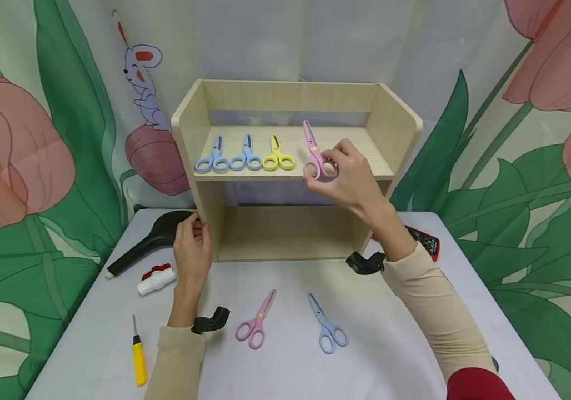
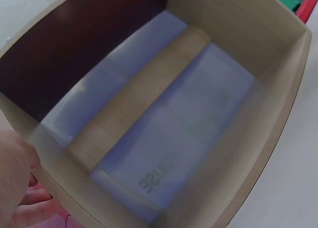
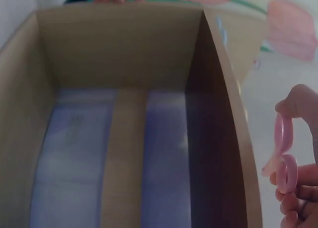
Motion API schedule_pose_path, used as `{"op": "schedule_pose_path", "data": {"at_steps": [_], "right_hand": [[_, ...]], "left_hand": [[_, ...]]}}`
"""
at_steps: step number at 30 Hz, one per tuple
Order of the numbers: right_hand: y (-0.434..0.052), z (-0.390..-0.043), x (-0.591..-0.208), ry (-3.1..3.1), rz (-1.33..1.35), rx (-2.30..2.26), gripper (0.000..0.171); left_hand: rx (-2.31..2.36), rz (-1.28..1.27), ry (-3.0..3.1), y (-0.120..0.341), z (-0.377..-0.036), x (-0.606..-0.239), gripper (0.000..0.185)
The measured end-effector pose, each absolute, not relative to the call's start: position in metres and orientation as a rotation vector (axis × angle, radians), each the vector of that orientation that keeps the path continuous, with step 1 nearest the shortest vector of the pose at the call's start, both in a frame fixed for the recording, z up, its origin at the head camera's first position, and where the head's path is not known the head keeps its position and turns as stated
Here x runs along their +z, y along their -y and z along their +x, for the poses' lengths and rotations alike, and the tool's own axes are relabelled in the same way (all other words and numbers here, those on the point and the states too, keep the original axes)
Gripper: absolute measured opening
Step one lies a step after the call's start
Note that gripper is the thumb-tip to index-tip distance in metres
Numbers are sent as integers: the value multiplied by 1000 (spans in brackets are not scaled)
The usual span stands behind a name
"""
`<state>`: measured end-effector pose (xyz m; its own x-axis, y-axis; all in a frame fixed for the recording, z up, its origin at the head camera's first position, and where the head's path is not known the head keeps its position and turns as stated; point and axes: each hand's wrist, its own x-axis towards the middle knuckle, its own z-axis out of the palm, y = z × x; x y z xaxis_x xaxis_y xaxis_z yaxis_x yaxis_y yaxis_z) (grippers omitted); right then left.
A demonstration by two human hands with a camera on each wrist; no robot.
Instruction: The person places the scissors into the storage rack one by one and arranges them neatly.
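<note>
My right hand point(image 1: 337, 175) pinches the handles of a pink pair of scissors point(image 1: 314, 150), blades pointing back over the upper board of the wooden shelf unit point(image 1: 400, 133). The right wrist view shows the pink scissors' rings point(image 3: 284, 156) held beside the shelf's side wall. On that board lie two blue scissors point(image 1: 213, 156) point(image 1: 246, 155) and a yellow pair point(image 1: 278, 155). My left hand point(image 1: 193, 244) grips the shelf's left side panel near the table; its fingers point(image 2: 20, 188) show at that panel's edge.
On the white table point(image 1: 395, 355) in front lie a pink pair of scissors point(image 1: 256, 322) and a blue pair point(image 1: 327, 325). To the left are a black scoop-like tool point(image 1: 150, 239), a white and red valve point(image 1: 156, 278) and a yellow screwdriver point(image 1: 139, 355). A red and black device point(image 1: 427, 241) lies right of the shelf.
</note>
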<state>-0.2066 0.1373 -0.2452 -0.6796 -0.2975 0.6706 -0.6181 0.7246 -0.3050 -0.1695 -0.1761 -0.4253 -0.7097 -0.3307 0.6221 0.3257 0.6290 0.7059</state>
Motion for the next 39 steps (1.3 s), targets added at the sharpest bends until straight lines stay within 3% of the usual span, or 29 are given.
{"op": "schedule_pose_path", "data": {"at_steps": [9, 24, 32, 39], "right_hand": [[-136, -243, -238, 2517, 636, 766, 53], [-134, -248, -237, 2655, 619, 722, 65], [-139, -228, -246, 2486, 605, 707, 69], [-158, -186, -284, 2284, 742, 713, 70]], "left_hand": [[-1108, 5, 2101, 176, -169, -428, 35], [-1121, 11, 2107, 176, -169, -427, 35], [-1131, 23, 2120, 177, -169, -427, 35], [-1103, -13, 2081, 178, -169, -426, 34]]}}
